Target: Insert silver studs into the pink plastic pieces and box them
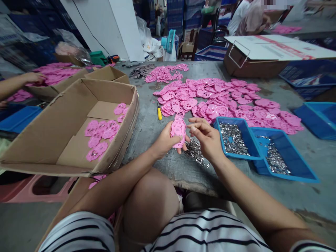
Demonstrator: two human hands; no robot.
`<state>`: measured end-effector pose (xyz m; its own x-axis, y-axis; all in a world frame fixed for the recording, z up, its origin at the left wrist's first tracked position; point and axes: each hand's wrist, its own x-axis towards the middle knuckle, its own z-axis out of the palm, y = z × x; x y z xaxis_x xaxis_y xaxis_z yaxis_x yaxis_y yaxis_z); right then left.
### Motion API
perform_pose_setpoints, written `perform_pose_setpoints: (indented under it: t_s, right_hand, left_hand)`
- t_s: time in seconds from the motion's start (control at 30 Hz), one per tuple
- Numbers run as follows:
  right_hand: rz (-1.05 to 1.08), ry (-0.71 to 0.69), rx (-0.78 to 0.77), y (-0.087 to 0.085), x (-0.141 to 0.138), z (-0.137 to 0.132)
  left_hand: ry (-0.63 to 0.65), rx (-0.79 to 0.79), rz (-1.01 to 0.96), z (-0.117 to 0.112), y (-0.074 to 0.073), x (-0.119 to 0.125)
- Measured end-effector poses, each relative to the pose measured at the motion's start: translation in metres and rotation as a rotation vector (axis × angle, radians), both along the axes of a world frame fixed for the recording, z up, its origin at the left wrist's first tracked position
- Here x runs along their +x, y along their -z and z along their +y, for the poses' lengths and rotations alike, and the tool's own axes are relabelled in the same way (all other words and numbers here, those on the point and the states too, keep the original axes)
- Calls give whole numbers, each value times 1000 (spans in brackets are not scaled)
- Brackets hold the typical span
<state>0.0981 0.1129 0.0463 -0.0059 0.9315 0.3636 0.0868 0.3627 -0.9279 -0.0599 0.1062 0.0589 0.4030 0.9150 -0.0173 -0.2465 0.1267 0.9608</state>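
My left hand [166,141] is closed around a pink plastic piece [178,130], held upright over the grey table [152,122]. My right hand [206,138] sits just to its right, fingers pinched together at the piece's edge; whether it holds a small metal part is too small to tell. A loose pile of small silver metal parts [194,151] lies on the table right below both hands. A big spread of pink plastic pieces [223,101] covers the table beyond them.
A large cardboard box [65,140] with several pink pieces stands at left. Two blue trays [288,154] of metal parts sit at right. A yellow-handled tool [159,113] lies on the table. Another person's arm [18,82] reaches in far left; a folded carton [262,56] is behind.
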Motion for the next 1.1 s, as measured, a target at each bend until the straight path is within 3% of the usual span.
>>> perform_pose_setpoints:
  t_s: [0.17,0.33,0.5,0.6,0.67,0.77,0.9,1.0,1.1]
  right_hand:
    - [18,67,-52,14,11,-6]
    - [-56,74,-76,24,28,-30]
    - [-294,-182,-120,42,32,-64]
    - [-396,-326,-143,59,34,-77]
    - [-440,-373,-113,68,38,-79]
    - [-486,-410,-52,76,43,-74]
    - [-545,-440,-3,80,46,-67]
    - [-586,-441,13,83,49,-65]
    - [-627,-443,1,87,53,-63]
  left_hand:
    - [-29,8,67,0,-4,0]
    - [-61,18,53,2,-5,-3]
    - [-185,81,-19,7,-11,-7]
    - [-333,150,-108,5,-29,-18]
    - [-345,149,-123,-3,-46,-34]
    - [-373,96,-58,-35,-72,-66]
    - [-665,23,84,-102,-94,-114]
    - [-944,34,117,-146,-81,-159]
    - [-1230,1,87,-175,-37,-207]
